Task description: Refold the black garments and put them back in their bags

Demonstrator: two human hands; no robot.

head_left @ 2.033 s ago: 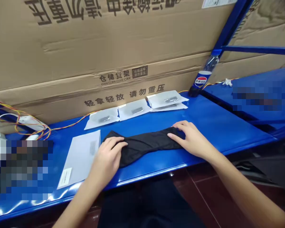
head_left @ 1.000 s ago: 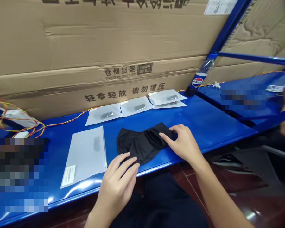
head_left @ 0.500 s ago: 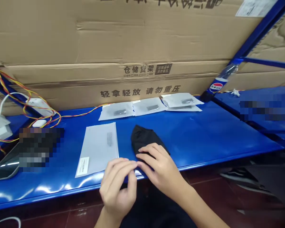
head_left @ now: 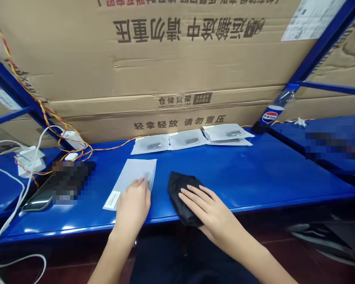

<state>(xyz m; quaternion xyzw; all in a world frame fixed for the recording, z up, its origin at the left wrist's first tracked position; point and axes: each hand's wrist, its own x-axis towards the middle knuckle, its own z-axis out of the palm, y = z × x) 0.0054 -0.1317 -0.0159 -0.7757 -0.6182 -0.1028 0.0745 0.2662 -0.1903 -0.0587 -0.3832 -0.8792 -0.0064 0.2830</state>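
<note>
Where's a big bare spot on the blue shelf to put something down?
The biggest bare patch of the blue shelf lies right of the black cloth under the right hand, in front of the white packets. The left end is crowded: tangled wires, plus the left hand on the white envelope.

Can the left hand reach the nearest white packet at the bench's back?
Probably yes: the left hand rests on a flat white mailer, and nothing tall stands between it and the packet.
</note>
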